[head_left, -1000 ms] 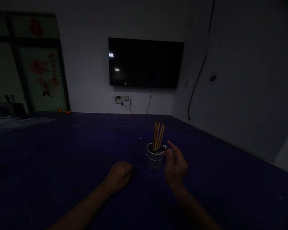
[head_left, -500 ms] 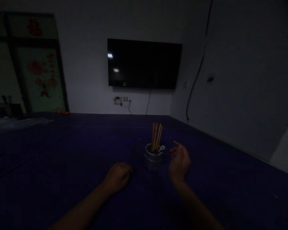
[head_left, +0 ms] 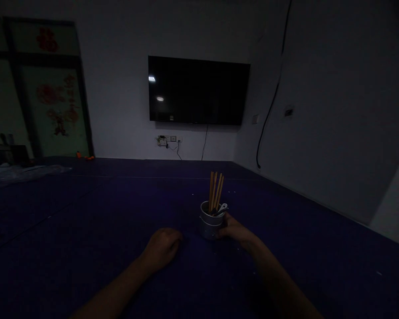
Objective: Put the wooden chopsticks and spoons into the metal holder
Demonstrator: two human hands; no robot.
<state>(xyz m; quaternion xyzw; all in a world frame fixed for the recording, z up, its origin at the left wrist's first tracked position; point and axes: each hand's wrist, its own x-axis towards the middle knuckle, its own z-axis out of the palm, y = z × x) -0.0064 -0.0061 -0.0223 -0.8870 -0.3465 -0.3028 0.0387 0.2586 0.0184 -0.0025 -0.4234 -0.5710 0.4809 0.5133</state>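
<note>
A grey metal cup [head_left: 209, 229] stands upright on the dark blue surface. Several wooden chopsticks [head_left: 216, 191] stick up out of it, with a white spoon handle [head_left: 223, 208] leaning toward its right rim. My right hand [head_left: 234, 230] is wrapped against the cup's right side, thumb in front and the other fingers partly hidden behind. To the left of the cup, my left hand [head_left: 163, 248] rests on the surface in a loose fist, apart from the cup. No object shows in it.
A wide dark blue surface [head_left: 136, 208] reaches to the wall, with small white specks on it. Crumpled clear plastic [head_left: 29, 175] and small orange items [head_left: 85, 156] lie at the far left. A television [head_left: 199, 91] hangs above sockets [head_left: 168, 139]; a black cable [head_left: 269, 110] runs down the right wall.
My right hand has come down and to the left, from beside the cup onto its right side. My left hand stays in place, and the cup stands where it was.
</note>
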